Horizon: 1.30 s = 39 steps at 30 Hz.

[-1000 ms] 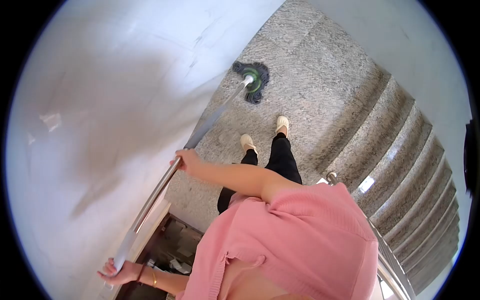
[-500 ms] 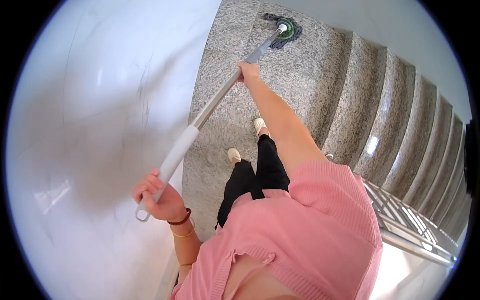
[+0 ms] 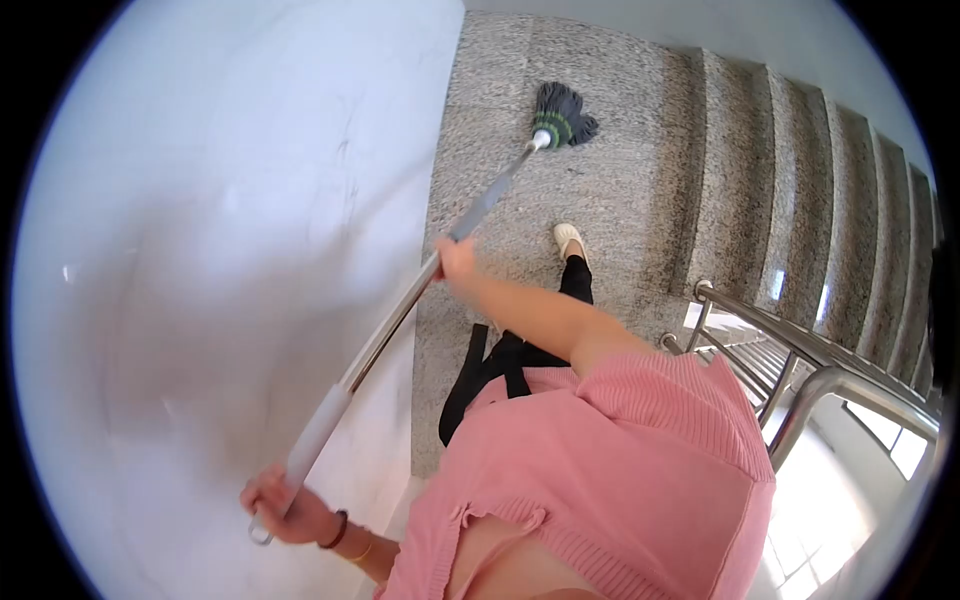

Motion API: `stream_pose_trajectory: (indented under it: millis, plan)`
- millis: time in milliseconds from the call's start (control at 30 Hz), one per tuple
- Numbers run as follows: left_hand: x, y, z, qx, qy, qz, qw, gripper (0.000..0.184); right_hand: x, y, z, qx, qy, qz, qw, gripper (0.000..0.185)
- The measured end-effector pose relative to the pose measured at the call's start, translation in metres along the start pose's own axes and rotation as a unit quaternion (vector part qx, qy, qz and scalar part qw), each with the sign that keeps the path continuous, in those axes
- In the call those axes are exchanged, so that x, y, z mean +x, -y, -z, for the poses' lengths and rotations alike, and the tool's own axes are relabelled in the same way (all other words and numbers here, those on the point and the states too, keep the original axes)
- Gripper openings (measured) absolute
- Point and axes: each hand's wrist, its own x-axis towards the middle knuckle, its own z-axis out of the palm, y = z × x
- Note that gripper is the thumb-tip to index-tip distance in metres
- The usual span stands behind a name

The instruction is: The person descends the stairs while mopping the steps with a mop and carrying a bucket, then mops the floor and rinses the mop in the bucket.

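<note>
A mop with dark grey strands and a green-banded head (image 3: 564,115) rests on the speckled stone floor (image 3: 620,200), its strands pointing away from me. Its long metal pole (image 3: 388,330) slants down to the lower left. My right hand (image 3: 457,260) is wrapped round the pole near its middle, just below a grey sleeve. At the lower left, my left hand (image 3: 290,505), with bracelets on the wrist, holds the pale grip (image 3: 320,430) close to its end loop.
Stone steps (image 3: 735,190) run along the right side. A metal handrail (image 3: 810,345) stands at the lower right, close to my body. On the left is a pale, glossy wall (image 3: 220,250). One cream shoe (image 3: 570,240) shows on the floor.
Both hands have moved down and to the left with the pole. The mop head has come nearer, and its strands now trail away from me. More of the handrail shows.
</note>
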Motion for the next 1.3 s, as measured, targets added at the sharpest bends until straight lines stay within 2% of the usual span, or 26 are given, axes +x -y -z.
stream_pose_trajectory:
  millis: [33,100,167,200,233,267,333,367,467,567,633,767,833,867,900,933,1000,1033,1133,1200,1300]
  plan:
    - [-0.002,-0.027,0.015,0.054,-0.018,-0.026,0.998,0.008,-0.022,-0.032,-0.014,-0.017,-0.019,-0.031,0.999,0.026]
    - [-0.006,-0.079,0.036,0.050,-0.031,-0.045,0.997,0.009,-0.076,-0.074,-0.035,-0.012,0.029,-0.069,0.997,0.020]
    - [-0.003,-0.119,0.057,0.031,0.009,-0.066,0.997,0.008,-0.127,-0.076,-0.049,0.009,0.112,-0.204,0.973,0.021]
    - [-0.003,-0.131,0.053,0.008,0.024,-0.082,0.996,0.004,-0.132,-0.085,-0.053,0.010,0.112,-0.205,0.972,0.021]
    - [-0.001,-0.137,0.048,-0.016,0.040,-0.099,0.994,0.002,-0.131,-0.094,-0.060,0.145,0.113,-0.295,0.938,0.020]
    - [0.002,-0.138,0.045,-0.017,0.040,-0.098,0.994,0.002,-0.128,-0.101,-0.068,0.277,0.112,-0.376,0.877,0.020]
    - [0.010,-0.135,0.042,-0.032,0.078,-0.146,0.986,0.003,-0.112,-0.116,-0.078,0.299,0.110,-0.376,0.870,0.019]
    - [0.014,-0.133,0.049,-0.033,0.082,-0.137,0.987,0.003,-0.105,-0.124,-0.080,0.320,0.108,-0.376,0.863,0.017]
    - [0.027,-0.122,0.081,-0.019,0.153,-0.156,0.976,0.004,-0.096,-0.131,-0.080,0.325,0.097,-0.345,0.875,0.014]
    - [0.026,-0.098,0.083,-0.072,0.155,-0.099,0.980,0.007,-0.070,-0.100,-0.052,0.319,0.078,-0.352,0.876,0.011]
    - [0.015,-0.064,0.059,-0.076,0.092,-0.094,0.988,0.004,-0.041,-0.071,-0.021,0.322,0.054,-0.345,0.880,0.008]
    - [0.009,0.023,-0.015,-0.178,0.092,-0.014,0.980,0.004,0.050,0.001,0.060,0.357,0.061,-0.233,0.903,0.012]
    - [0.006,0.070,-0.057,-0.234,0.099,0.063,0.965,0.001,0.093,0.054,0.106,0.345,0.047,-0.147,0.926,0.012]
    - [-0.001,0.095,-0.085,-0.205,0.133,0.065,0.968,0.003,0.099,0.092,0.130,0.330,0.008,-0.121,0.936,0.012]
    - [-0.011,0.118,-0.105,-0.149,0.099,0.064,0.982,0.006,0.114,0.118,0.158,0.318,-0.006,-0.076,0.945,0.013]
    - [-0.019,0.142,-0.121,-0.036,0.133,0.038,0.990,0.007,0.131,0.143,0.186,0.314,-0.037,-0.072,0.946,0.013]
    - [-0.047,0.176,-0.174,0.061,0.195,0.026,0.978,0.009,0.160,0.174,0.242,0.289,-0.081,0.002,0.954,0.012]
    - [-0.062,0.188,-0.190,0.040,0.218,0.036,0.974,0.010,0.168,0.186,0.266,0.294,-0.081,0.003,0.952,0.012]
    - [-0.090,0.199,-0.212,0.021,0.279,0.057,0.958,0.008,0.179,0.199,0.321,0.189,-0.175,0.017,0.966,0.012]
    - [-0.094,0.196,-0.207,0.017,0.316,0.076,0.946,0.005,0.171,0.190,0.326,0.174,-0.184,0.015,0.967,0.012]
    - [-0.087,0.177,-0.170,0.024,0.293,0.080,0.953,0.006,0.141,0.160,0.305,0.122,-0.181,0.012,0.976,0.012]
